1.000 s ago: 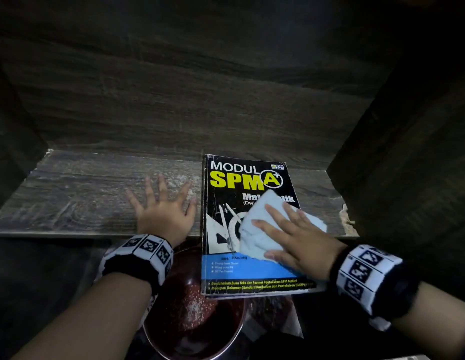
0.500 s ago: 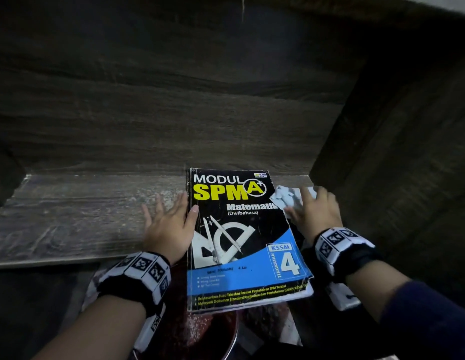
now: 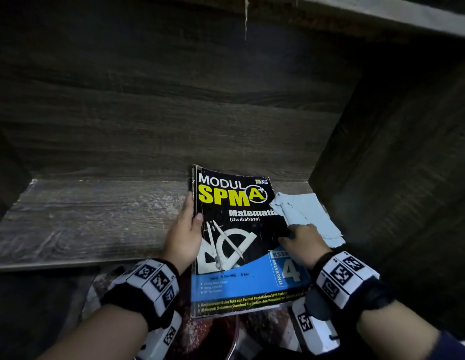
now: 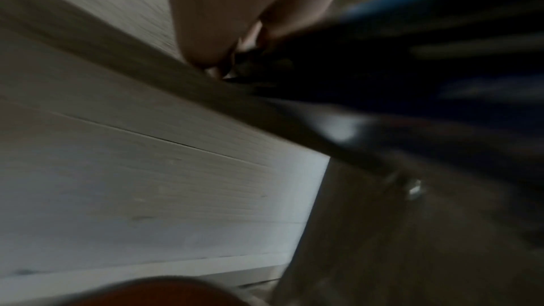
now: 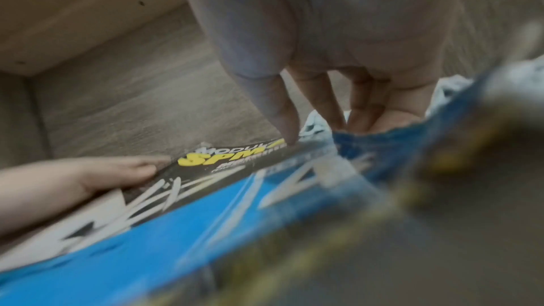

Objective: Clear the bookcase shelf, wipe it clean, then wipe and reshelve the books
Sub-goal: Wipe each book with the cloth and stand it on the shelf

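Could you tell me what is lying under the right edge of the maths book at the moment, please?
A pale blue cloth pokes out beside the book's right edge on the shelf, beyond the right hand gripping that edge. How far the cloth reaches under the cover is hidden.

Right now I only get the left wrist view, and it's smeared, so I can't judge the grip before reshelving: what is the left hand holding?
Observer: The left hand grips the book by its spine edge, thumb on the cover.
Operator: And the other hand?
Observer: The right hand holds the book's opposite edge, thumb on top.
Operator: Where did the wiping rag end up?
Observer: The pale blue cloth lies on the shelf to the right of the book, just beyond the right hand.
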Available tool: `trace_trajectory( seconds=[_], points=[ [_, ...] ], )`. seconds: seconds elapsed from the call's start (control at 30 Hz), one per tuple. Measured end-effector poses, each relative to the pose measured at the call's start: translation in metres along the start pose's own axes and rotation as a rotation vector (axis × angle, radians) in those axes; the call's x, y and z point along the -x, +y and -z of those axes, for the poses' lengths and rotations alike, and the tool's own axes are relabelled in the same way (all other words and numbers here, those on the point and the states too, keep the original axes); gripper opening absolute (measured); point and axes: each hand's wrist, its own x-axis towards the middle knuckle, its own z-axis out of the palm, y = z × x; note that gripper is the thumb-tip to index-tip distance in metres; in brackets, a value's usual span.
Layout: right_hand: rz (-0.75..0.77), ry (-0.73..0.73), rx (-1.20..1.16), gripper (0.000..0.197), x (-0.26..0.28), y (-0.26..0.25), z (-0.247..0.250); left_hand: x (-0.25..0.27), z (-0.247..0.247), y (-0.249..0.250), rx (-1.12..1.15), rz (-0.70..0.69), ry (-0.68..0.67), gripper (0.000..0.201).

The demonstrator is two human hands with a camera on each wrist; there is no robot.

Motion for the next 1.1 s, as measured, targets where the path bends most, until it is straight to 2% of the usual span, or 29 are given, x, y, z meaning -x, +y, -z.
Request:
trace_trajectory(
  seconds=[0.1,0.3,0.37,0.5,0.6,0.67,0.7,0.77,0.83,0.93,1.03,1.1],
  points=[
    [0.009,-0.042,-0.073,0.023,-0.001,0.001,0.004,0.006,-0.005,0.013,0.121,-0.031,0.075,0.057],
    [0.102,-0.107,-0.234,0.016,0.006,-0.003,0.011,0.002,0.002,0.018,0.256,0.086,0.083,0.052],
    [0.113,-0.116,-0.320,0.019,0.008,-0.004,0.011,0.002,0.005,0.017,0.297,0.115,0.085,0.050],
    [0.085,-0.118,-0.513,0.028,0.011,-0.006,0.009,0.005,0.009,0.027,0.363,0.088,0.099,0.051],
    [0.053,-0.098,-0.686,0.050,0.013,-0.007,0.006,0.006,0.015,0.037,0.525,0.009,0.084,0.046],
    [0.054,-0.131,-0.782,0.056,0.012,-0.007,0.006,0.007,0.016,0.043,0.587,-0.069,0.067,0.044],
    [0.078,-0.146,-0.860,0.053,0.012,-0.006,0.007,0.009,0.017,0.047,0.590,-0.106,0.059,0.044],
    [0.119,-0.129,-1.077,0.029,0.013,-0.007,0.014,0.014,0.018,0.054,0.601,-0.168,0.044,0.043],
    [0.172,-0.148,-1.266,0.036,0.017,-0.006,0.024,0.017,0.018,0.059,0.613,-0.224,0.024,0.042],
    [0.290,-0.095,-1.356,0.043,0.027,-0.012,0.038,0.020,0.024,0.066,0.583,-0.305,0.055,0.044],
    [0.402,-0.011,-1.337,0.047,0.030,-0.027,0.052,0.020,0.038,0.075,0.556,-0.391,0.115,0.047],
    [0.496,-0.019,-1.303,0.049,0.032,-0.045,0.063,0.019,0.050,0.079,0.515,-0.459,0.200,0.047]
  ],
)
